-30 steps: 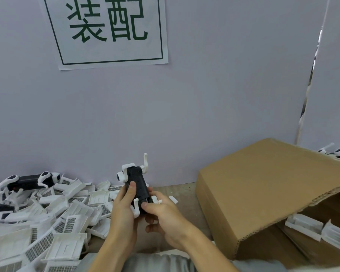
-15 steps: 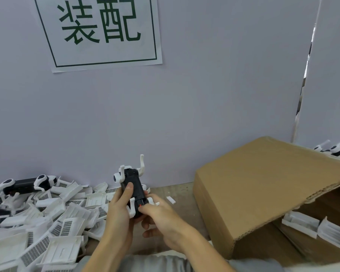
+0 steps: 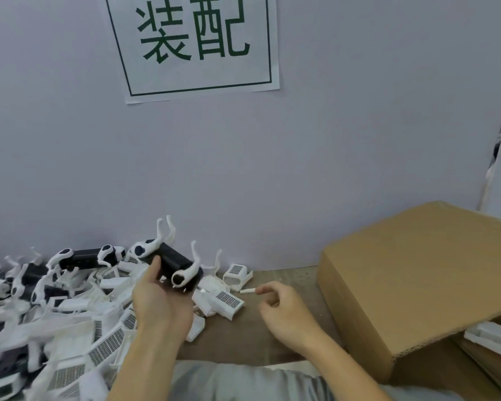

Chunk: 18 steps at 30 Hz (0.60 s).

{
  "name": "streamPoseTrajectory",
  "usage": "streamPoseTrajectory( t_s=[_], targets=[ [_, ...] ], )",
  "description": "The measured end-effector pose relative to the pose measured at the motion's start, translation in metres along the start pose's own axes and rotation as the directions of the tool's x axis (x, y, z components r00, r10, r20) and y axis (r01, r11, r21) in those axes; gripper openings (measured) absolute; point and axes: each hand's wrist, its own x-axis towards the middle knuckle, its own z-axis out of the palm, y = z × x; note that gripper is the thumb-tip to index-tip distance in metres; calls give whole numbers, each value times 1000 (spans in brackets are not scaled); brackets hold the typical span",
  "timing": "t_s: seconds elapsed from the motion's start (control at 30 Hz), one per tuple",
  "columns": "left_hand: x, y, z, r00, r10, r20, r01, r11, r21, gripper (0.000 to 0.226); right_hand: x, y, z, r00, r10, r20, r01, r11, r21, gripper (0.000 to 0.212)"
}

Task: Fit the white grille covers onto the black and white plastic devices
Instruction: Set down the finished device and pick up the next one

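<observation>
Wooden bench [image 3: 287, 287]; white grille covers [image 3: 70, 328] heaped left; cardboard box [image 3: 417, 270] right

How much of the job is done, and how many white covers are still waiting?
Some looks done: black and white devices lie at the back of the pile. In hand: the left hand holds one device, while the right hand hangs free above the table. Left: lots of loose white grille covers, too many to count.

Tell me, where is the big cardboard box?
In the head view, the cardboard box sits on the right of the table, against the wall, right of the right hand.
</observation>
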Motion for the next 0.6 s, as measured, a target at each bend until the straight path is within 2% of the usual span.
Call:
streamPoseTrajectory(
  t_s=[0.07,0.13,0.2,0.33,0.4,0.47,0.6],
  targets=[
    [0,5,0,1000,2,13,-2,1000,-8,25,4,0,7,997,-80,-2,78,984,-162,23],
    [-2,4,1,1000,-11,17,11,1000,1,30,11,-3,16,993,-112,36,118,934,-338,31],
    [-1,-1,2,999,-38,29,38,999,17,21,18,-10,27,992,-104,73,127,863,-489,44],
    [-1,-7,4,994,-80,75,78,996,34,26,31,-23,51,993,-27,116,102,702,-704,53],
    [0,-8,2,992,-102,71,97,993,70,18,34,-25,59,993,-19,118,100,666,-739,47],
    [1,-11,0,989,-111,93,98,987,129,18,33,-23,59,994,-33,104,98,675,-731,37],
    [6,-16,-4,990,-83,112,56,972,227,36,24,-21,37,1000,-15,-27,-3,832,-555,22]
  ],
)
